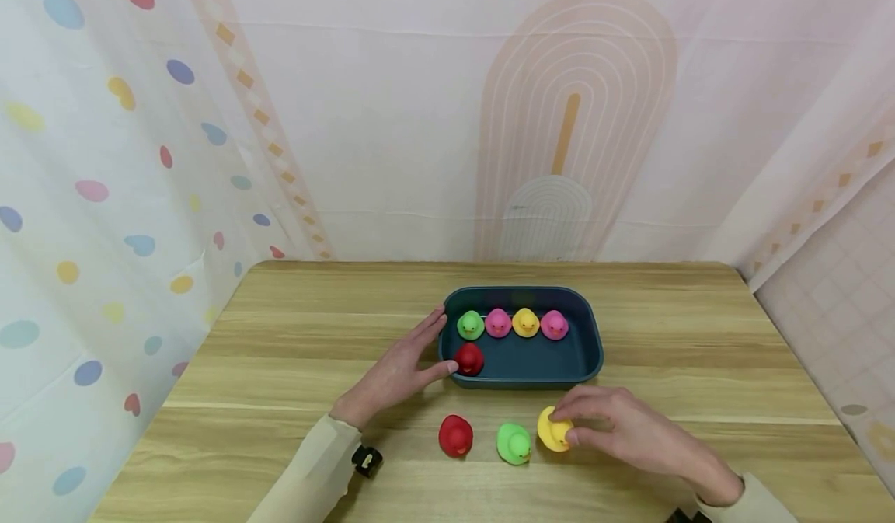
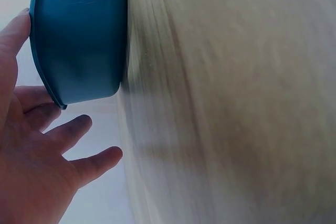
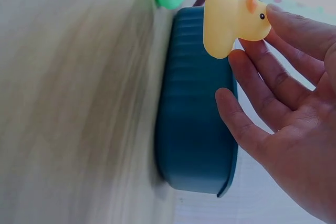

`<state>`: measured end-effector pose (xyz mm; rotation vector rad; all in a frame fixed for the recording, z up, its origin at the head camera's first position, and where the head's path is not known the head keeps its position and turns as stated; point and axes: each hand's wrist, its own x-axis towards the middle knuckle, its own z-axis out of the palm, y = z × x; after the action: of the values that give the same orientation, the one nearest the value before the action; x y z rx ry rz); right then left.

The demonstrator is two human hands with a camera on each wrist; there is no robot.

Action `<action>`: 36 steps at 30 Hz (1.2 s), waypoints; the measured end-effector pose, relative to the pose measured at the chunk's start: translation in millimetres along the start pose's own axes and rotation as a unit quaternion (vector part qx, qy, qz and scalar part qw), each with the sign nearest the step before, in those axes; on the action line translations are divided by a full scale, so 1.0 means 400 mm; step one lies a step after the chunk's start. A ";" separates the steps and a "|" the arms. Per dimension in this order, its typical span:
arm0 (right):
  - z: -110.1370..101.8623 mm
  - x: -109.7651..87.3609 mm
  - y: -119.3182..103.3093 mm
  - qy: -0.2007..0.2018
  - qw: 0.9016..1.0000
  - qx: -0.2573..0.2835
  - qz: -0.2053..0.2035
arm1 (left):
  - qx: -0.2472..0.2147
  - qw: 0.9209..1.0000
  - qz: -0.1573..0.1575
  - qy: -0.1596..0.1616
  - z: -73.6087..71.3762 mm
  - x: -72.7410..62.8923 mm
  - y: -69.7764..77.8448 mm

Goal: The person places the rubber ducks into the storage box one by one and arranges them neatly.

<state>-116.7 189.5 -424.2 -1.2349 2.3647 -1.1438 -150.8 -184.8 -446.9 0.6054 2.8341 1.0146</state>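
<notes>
Yellow duck (image 1: 550,434), partly hidden by pinching right fingers (image 1: 583,406), left fingers (image 1: 425,329) spread against tray (image 1: 534,361) rim

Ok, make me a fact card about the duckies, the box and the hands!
Where: blue box on wooden table
Box, back row: green duck, left pink duck, yellow duck, right pink duck
Box, front left: red duck
On table: second red duck, second green duck
Right hand: pinches second yellow duck, lifted
Left hand: touches box's left end
</notes>
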 end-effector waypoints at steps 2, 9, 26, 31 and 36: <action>-0.002 0.002 -0.003 0.007 1.000 -0.006 -0.007 | 0.000 1.000 0.001 0.001 0.001 0.000 -0.001; -0.007 0.014 -0.012 0.034 0.999 -0.021 -0.022 | -0.001 1.000 0.004 0.003 0.003 -0.001 -0.004; -0.020 0.051 -0.038 0.092 0.995 -0.026 -0.004 | -0.003 1.000 -0.002 0.006 0.009 0.000 -0.003; -0.018 0.068 -0.046 0.097 0.995 -0.017 0.024 | -0.003 1.000 -0.004 0.005 0.008 -0.001 -0.002; -0.016 0.086 -0.054 0.111 0.993 -0.021 0.030 | -0.004 1.000 -0.002 0.010 0.010 -0.003 -0.002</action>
<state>-128.5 159.2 -399.4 -1.0908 2.5783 -1.2783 -149.3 -183.4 -450.3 0.5916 2.8456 1.0378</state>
